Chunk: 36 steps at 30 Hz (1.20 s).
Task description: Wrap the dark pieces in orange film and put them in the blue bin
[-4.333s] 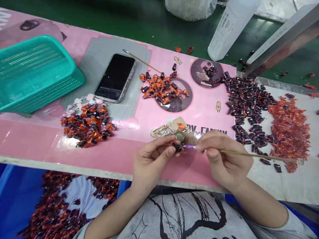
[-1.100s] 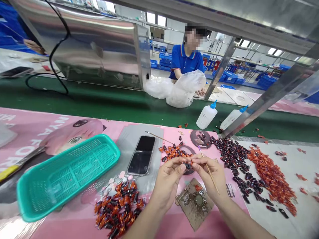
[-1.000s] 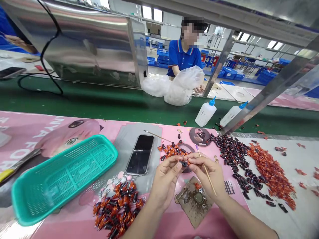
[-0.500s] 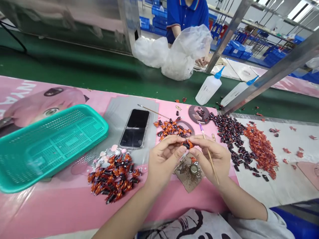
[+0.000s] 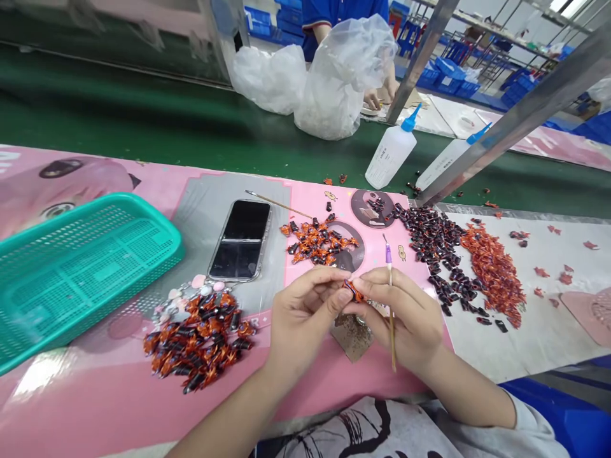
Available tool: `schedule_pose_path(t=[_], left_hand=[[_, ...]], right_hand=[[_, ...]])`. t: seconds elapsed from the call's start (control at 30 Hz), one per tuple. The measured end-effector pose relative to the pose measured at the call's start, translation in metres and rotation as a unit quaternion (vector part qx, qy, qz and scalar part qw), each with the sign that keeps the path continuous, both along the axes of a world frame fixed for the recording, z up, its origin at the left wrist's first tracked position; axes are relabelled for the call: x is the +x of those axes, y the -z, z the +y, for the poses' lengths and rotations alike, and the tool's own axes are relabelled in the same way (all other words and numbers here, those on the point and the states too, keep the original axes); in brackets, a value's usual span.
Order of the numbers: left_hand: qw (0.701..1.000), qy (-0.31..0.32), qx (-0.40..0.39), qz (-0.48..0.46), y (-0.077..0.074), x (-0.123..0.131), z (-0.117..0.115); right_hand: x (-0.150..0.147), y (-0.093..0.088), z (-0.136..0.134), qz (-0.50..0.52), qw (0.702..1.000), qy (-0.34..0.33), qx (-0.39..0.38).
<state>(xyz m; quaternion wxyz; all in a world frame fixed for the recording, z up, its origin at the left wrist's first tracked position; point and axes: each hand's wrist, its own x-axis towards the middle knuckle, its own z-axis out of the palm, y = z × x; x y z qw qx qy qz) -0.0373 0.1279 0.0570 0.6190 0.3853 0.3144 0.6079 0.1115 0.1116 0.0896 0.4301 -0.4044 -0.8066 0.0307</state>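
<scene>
Between its fingertips my left hand (image 5: pixel 305 318) pinches a small orange and black piece (image 5: pixel 353 291). My right hand (image 5: pixel 403 315) grips the same piece from the other side and also holds a thin brush (image 5: pixel 391 305), its purple-collared tip pointing up. Under the hands lies a brown square card (image 5: pixel 352 340), partly hidden. A small cluster of orange and black pieces (image 5: pixel 317 240) is beyond my hands; a larger pile (image 5: pixel 205 340) is to the left. On the right are heaps of black parts (image 5: pixel 432 238) and orange parts (image 5: pixel 494 270).
A green basket (image 5: pixel 90 273) stands at the left, beside a phone (image 5: pixel 241 240) and another brush (image 5: pixel 279 203). Two bottles (image 5: pixel 390 156) with blue tips stand past the mat near a metal post (image 5: pixel 515 114). Plastic bags (image 5: pixel 334 83) and a person in blue (image 5: pixel 344 13) are across.
The view has shifted, so the surroundings sit higher and more to the left. The brush in my right hand is now more upright, and the held piece has turned between my fingers.
</scene>
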Motion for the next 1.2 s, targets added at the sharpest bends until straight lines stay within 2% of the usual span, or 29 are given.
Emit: schedule_pose_path(t=[0.13,0.27,0.37,0.47,0.6,0.7,0.77,0.83,1.0,1.2], left_hand=[[0.994,-0.017,0.089,0.057,0.001,-0.001,0.005],[0.977,-0.045,0.173,0.119,0.007,-0.001,0.009],[0.964,-0.081,0.201,0.152,0.013,0.001,0.007],[0.964,-0.096,0.196,0.153,0.017,0.004,0.005],[0.984,-0.081,0.126,0.097,0.020,0.008,0.002],[1.000,-0.010,-0.014,0.003,0.019,0.010,0.002],[0.992,0.039,-0.109,-0.056,0.017,0.011,0.001],[0.978,0.075,-0.165,-0.100,0.014,0.011,0.001],[0.960,0.119,-0.201,-0.152,0.010,0.013,-0.002],[0.963,0.128,-0.196,-0.136,0.024,0.017,-0.002]], right_hand=[[0.002,0.001,0.000,0.006,1.000,-0.014,-0.013],[0.000,0.008,0.002,0.025,0.999,-0.024,-0.032],[-0.002,0.016,0.002,0.047,0.998,-0.022,-0.043],[-0.003,0.023,0.002,0.060,0.997,-0.019,-0.052],[-0.004,0.023,0.003,0.083,0.994,-0.022,-0.062],[-0.003,0.018,0.004,0.086,0.994,-0.021,-0.068],[-0.004,0.015,0.004,0.092,0.993,-0.016,-0.074],[-0.005,0.013,0.003,0.104,0.992,-0.008,-0.074],[-0.010,0.018,-0.003,0.121,0.991,0.014,-0.056],[-0.015,0.027,-0.003,0.094,0.994,0.047,0.002]])
